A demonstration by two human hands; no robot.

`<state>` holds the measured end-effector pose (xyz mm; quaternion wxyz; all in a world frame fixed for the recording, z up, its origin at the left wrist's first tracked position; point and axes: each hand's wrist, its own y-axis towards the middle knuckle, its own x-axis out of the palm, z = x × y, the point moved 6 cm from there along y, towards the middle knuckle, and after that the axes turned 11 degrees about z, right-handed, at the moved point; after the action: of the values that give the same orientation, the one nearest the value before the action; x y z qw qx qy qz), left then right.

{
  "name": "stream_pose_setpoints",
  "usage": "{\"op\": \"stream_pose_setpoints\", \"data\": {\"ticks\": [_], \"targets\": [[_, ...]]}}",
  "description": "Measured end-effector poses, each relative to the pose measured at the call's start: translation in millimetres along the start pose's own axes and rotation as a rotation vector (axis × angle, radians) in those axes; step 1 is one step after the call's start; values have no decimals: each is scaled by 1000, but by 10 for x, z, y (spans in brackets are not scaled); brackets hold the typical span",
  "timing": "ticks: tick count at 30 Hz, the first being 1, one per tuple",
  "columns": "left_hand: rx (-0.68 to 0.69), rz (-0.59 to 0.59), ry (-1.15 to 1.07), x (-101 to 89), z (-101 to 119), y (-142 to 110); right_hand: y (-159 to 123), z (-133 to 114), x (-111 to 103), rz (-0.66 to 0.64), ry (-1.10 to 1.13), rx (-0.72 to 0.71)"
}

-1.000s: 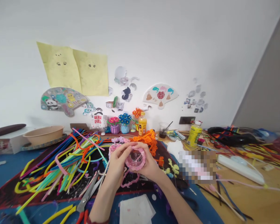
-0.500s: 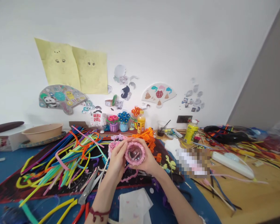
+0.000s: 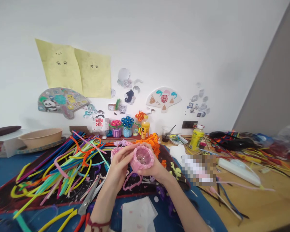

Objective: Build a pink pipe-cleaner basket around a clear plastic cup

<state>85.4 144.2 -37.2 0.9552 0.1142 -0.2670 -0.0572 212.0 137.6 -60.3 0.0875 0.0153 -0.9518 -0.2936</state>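
Note:
Both hands are closed around a small clear cup wrapped in pink pipe cleaner (image 3: 136,163), its round opening tilted up toward me. My left hand (image 3: 120,162) presses its fingers against the cup's left side and rim. From the right, my right hand (image 3: 157,166) wraps round the cup, with part of its fingers hidden behind it. A pink pipe-cleaner loop (image 3: 132,187) hangs below the cup. Pink fuzzy pieces (image 3: 114,151) lie behind my left hand, and bent orange pipe cleaners (image 3: 155,141) lie behind the cup.
Loose coloured pipe cleaners (image 3: 70,167) cover the mat at left. Red-handled scissors (image 3: 87,201) lie beside my left forearm; white paper (image 3: 135,214) lies between my arms. Pipe-cleaner flower pots (image 3: 127,131), an orange drink bottle (image 3: 145,127), a yellow bottle (image 3: 196,138) and a power strip (image 3: 239,172) stand around.
The pink cup has turned in my hands: its opening faced me squarely before, and now it is tilted so its outer left wall shows. The view has shifted slightly.

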Motion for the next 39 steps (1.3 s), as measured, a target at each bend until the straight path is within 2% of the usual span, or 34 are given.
{"op": "stream_pose_setpoints", "data": {"ticks": [8, 15, 22, 32, 39], "targets": [[61, 59, 75, -67, -3, 44, 11, 14, 33, -52, -33, 0], [250, 184, 298, -186, 62, 56, 39, 95, -41, 45, -119, -85], [335, 132, 418, -179, 120, 76, 51, 2, -23, 65, -225, -173], [463, 57, 616, -115, 199, 59, 56, 45, -67, 62, -266, -204], [540, 127, 718, -102, 218, 5, 60, 42, -39, 85, -267, -174]]}}
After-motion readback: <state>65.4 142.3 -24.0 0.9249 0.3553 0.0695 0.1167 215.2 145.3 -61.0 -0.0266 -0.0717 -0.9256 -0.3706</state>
